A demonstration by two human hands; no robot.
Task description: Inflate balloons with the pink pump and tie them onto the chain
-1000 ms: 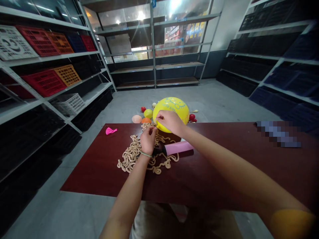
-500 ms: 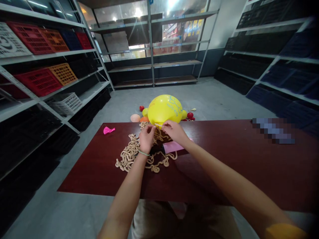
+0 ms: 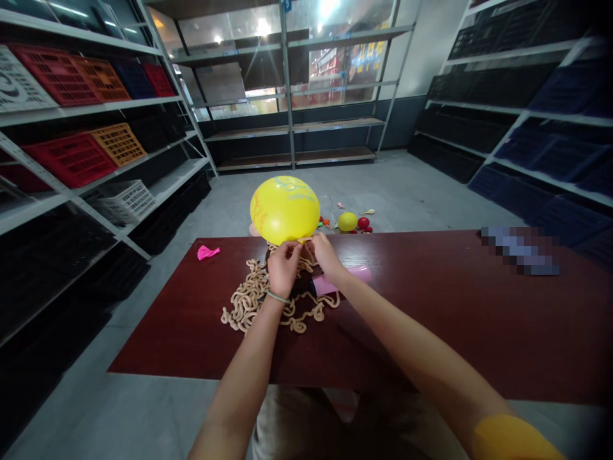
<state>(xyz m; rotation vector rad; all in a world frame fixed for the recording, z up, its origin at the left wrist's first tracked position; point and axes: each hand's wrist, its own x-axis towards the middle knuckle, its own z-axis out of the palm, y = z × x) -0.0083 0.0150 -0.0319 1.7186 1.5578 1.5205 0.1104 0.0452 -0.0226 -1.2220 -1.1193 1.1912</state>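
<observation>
An inflated yellow balloon (image 3: 284, 209) with printed marks stands above the far edge of a dark red table (image 3: 431, 319). My left hand (image 3: 283, 268) and my right hand (image 3: 324, 254) are both closed, pinching the balloon's neck from either side. Under my hands lies a tangled pile of beige curly cord (image 3: 253, 300). A pink and black hand pump (image 3: 335, 282) rests on the table just behind my right wrist.
A flat pink balloon (image 3: 207, 252) lies near the table's left far corner. Several small balloons (image 3: 347, 222) sit on the grey floor beyond the table. Metal shelves with red, orange and white crates (image 3: 76, 153) line the left; dark crates fill the right shelves (image 3: 527, 128).
The balloon has swung left and risen, with its neck now pointing down. My right hand came off the balloon's side and joined my left hand at the neck.
</observation>
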